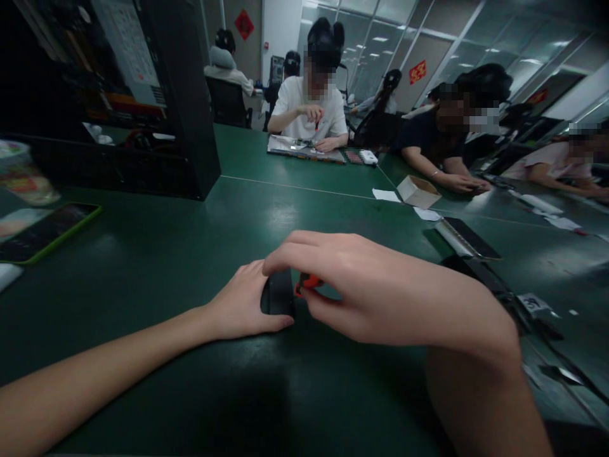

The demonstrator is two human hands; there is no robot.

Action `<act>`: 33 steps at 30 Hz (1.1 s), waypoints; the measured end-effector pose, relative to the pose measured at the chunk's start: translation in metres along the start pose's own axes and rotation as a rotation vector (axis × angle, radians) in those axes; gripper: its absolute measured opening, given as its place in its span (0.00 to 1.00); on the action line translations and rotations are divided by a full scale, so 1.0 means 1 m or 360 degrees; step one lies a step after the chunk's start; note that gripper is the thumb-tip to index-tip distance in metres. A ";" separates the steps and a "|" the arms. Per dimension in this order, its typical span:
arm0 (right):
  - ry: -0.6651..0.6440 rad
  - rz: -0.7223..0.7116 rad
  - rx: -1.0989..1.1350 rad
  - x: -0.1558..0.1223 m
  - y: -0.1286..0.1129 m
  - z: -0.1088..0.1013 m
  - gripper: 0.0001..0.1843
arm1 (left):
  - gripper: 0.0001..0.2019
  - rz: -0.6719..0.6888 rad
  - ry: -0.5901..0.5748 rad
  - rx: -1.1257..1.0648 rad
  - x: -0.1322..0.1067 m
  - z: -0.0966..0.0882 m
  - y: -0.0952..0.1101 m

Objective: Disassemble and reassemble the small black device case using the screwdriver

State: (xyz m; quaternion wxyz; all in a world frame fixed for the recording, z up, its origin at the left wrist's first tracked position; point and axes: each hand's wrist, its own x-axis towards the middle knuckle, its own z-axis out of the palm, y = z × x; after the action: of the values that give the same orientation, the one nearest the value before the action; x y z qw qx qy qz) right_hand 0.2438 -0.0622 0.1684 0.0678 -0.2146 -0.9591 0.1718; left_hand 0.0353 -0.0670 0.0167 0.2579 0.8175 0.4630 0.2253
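Block (pixel 281 294), dark, lies gripped in left hand (pixel 240 302); right hand (pixel 364 279) pinches red tool (pixel 311 280) just beside it.

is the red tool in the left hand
No, the red tool shows at the fingers of the right hand, while the left hand is around a black object.

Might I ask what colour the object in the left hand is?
The object is black (head view).

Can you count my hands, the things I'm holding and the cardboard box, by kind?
Hands: 2 (left hand, right hand)
Held things: 2 (black thing, red tool)
Cardboard box: 1
Total: 5
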 end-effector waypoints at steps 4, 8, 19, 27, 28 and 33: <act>0.0094 0.0237 -0.0086 -0.001 0.007 -0.001 0.08 | 0.51 0.0002 -0.0158 0.0160 0.000 -0.005 -0.006; 0.0205 0.0298 -0.0101 0.000 0.015 -0.002 0.06 | 0.56 0.0051 -0.0316 0.0196 0.001 -0.013 -0.017; 0.0594 0.0313 -0.0176 0.011 0.024 0.007 0.06 | 0.50 0.0157 -0.0234 0.0139 0.003 -0.013 -0.018; 0.0547 0.0378 -0.0094 0.020 0.034 0.014 0.07 | 0.49 0.0177 -0.0227 0.0141 0.003 -0.013 -0.016; 0.0540 0.0383 -0.0078 0.020 0.036 0.014 0.07 | 0.50 0.0174 -0.0225 0.0147 0.003 -0.013 -0.016; 0.0558 0.0414 -0.0097 0.018 0.040 0.012 0.08 | 0.50 0.0194 -0.0221 0.0162 0.003 -0.012 -0.017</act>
State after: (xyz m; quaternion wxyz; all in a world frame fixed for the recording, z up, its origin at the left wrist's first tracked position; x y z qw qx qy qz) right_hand 0.2406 -0.0234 0.1442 0.2041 -0.3651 -0.9016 0.1101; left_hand 0.0182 -0.0546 0.0158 0.2332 0.8699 0.4043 0.1595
